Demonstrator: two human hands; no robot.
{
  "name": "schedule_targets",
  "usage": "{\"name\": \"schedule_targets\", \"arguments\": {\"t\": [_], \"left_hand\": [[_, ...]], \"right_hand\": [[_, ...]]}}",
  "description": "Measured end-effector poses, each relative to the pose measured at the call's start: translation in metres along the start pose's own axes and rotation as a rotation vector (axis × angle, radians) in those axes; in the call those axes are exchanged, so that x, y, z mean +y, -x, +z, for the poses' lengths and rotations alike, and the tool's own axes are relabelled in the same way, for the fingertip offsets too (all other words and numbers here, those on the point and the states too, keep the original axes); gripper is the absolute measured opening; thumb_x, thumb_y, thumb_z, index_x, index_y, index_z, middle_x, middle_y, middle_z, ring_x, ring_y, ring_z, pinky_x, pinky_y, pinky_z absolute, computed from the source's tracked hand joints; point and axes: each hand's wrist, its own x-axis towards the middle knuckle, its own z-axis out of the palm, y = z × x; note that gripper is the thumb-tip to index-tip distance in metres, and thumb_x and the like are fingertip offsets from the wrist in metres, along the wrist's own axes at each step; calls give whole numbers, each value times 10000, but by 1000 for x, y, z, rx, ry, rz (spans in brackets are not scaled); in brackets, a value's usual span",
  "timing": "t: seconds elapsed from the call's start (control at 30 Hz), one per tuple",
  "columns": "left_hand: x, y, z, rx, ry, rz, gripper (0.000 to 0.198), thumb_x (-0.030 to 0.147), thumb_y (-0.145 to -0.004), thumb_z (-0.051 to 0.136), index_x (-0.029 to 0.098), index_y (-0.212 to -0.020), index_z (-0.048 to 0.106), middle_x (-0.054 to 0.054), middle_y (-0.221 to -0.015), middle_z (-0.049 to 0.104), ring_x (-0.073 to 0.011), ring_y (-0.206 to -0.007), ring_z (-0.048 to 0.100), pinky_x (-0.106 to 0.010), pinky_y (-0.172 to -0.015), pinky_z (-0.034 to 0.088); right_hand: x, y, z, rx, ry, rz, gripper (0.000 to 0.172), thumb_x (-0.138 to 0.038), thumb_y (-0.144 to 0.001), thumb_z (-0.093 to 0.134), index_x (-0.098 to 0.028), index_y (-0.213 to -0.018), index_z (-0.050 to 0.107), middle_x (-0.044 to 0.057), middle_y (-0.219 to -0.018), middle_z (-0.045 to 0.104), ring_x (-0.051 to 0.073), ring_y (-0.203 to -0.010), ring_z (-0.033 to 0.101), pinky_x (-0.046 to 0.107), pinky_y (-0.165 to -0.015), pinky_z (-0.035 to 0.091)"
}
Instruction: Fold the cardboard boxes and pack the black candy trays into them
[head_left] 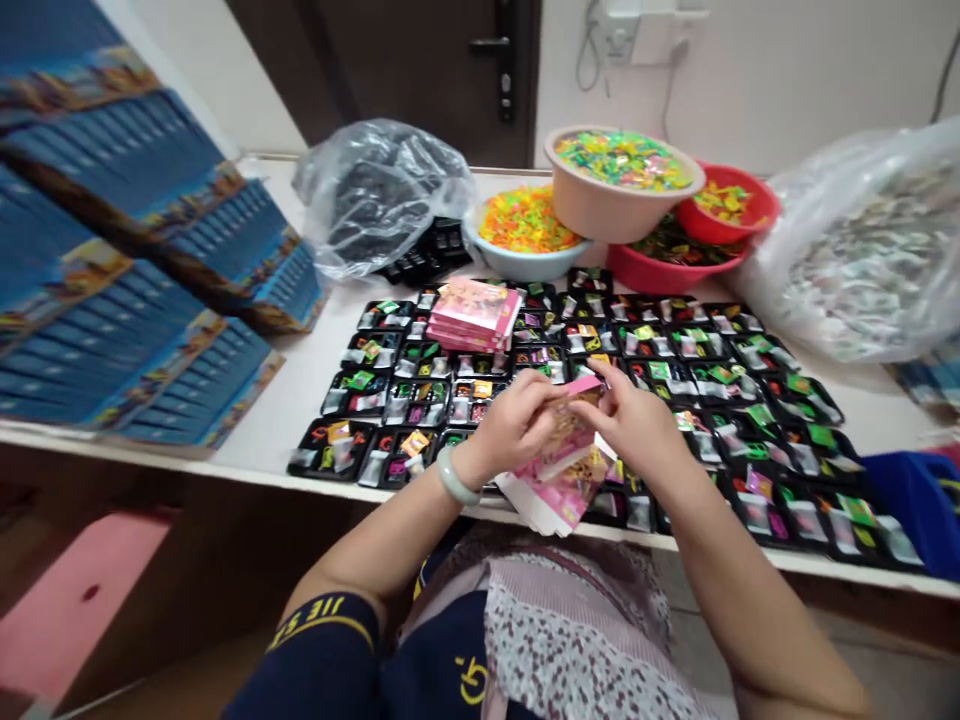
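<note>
Pink printed cardboard box [566, 455] hovers over the near edge of the grid of black plastic trays [315, 462]. Left hand [510, 425] and right hand [634, 420] both pinch its top end, probably to steady the floppy card. Matching stack of pink boxes [474, 315] sits on the grid's far side.

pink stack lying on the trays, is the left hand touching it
Apart. The head view shows black trays between the pink stack and the left hand, which holds another pink packet.

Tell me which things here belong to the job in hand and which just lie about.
In use: pink cartons in left hand and right hand; filled black trays; pink stack.
Lying about: blue boxes; clear bag; beige bowl.
</note>
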Motion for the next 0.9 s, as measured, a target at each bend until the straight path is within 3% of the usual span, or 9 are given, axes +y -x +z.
{"name": "schedule_targets", "arguments": {"t": [0.07, 0.13, 0.2, 0.27, 0.37, 0.5, 0.63, 0.77, 0.9], "left_hand": [[-12, 0, -11, 180, 119, -150, 146, 205, -886, 509, 174, -994, 602, -60, -924, 579, -168, -869, 568, -318, -789, 496], [-29, -1, -24, 346, 254, -318, 131, 276, -860, 587, 176, -945, 588, -51, -915, 596, -162, -857, 584, -306, -784, 500], [-51, -2, -39, 481, 387, -436, 229, 347, -828, 638, 182, -965, 557, -53, -958, 607, -162, -895, 600, -295, -799, 507], [-71, 1, -52, 612, 464, -497, 323, 397, -823, 640, 197, -1042, 512, -63, -1045, 600, -159, -976, 602, -296, -853, 504], [-88, 14, -64, 747, 432, -528, 377, 424, -852, 603, 217, -1131, 456, -73, -1136, 577, -148, -1070, 585, -312, -958, 472], [-84, 43, -58, 581, 337, -545, 354, 375, -844, 633, 205, -1120, 490, -77, -1122, 593, -163, -1060, 597, -341, -991, 463], [-65, 69, -45, 408, 133, -550, 301, 308, -872, 594, 194, -1141, 524, -92, -1125, 593, -201, -1061, 590, -389, -982, 463], [-40, 83, -28, 59, -6, -402, 275, 263, -908, 530, 191, -1173, 524, -108, -1147, 598, -235, -1113, 556, -436, -1001, 448], [-19, 93, 3, -302, -111, -242, 437, 293, -890, 559, 168, -1299, 468, -160, -1286, 541, -330, -1287, 431, -574, -1108, 313]], "right_hand": [[5, -9, 5, -33, 46, -86, 373, -452, -748, 710, -254, -1064, 696, 7, -667, 631, 194, -630, 594, 348, -637, 494], [8, -20, 16, -129, -125, -160, 269, -445, -797, 654, -245, -971, 705, 45, -856, 695, 207, -773, 643, 354, -702, 519], [5, -37, 30, -156, -318, -184, 264, -422, -846, 591, -228, -1004, 676, 53, -972, 712, 206, -856, 662, 356, -747, 537], [-5, -61, 47, -14, -337, -224, 278, -392, -861, 575, -221, -1070, 643, 58, -1020, 716, 214, -905, 668, 379, -809, 541], [-25, -108, 76, 190, -112, -421, 244, -302, -876, 556, -230, -1097, 631, 79, -1188, 675, 247, -1114, 615, 439, -985, 473], [-43, -157, 120, 129, 154, -526, 217, -177, -897, 487, -193, -1063, 625, 129, -1294, 615, 267, -1234, 544, 475, -1058, 405], [-43, -143, 138, 66, 248, -515, 275, -197, -844, 612, -127, -1110, 599, 204, -1330, 567, 322, -1285, 483, 516, -1063, 382], [-18, -85, 95, 43, 179, -519, 319, -354, -883, 596, -197, -1160, 589, 140, -1235, 633, 289, -1182, 561, 484, -1012, 432], [25, -23, 38, -76, 360, -260, 265, -349, -893, 557, -199, -1100, 628, 126, -1049, 696, 288, -975, 648, 456, -855, 514]]}}
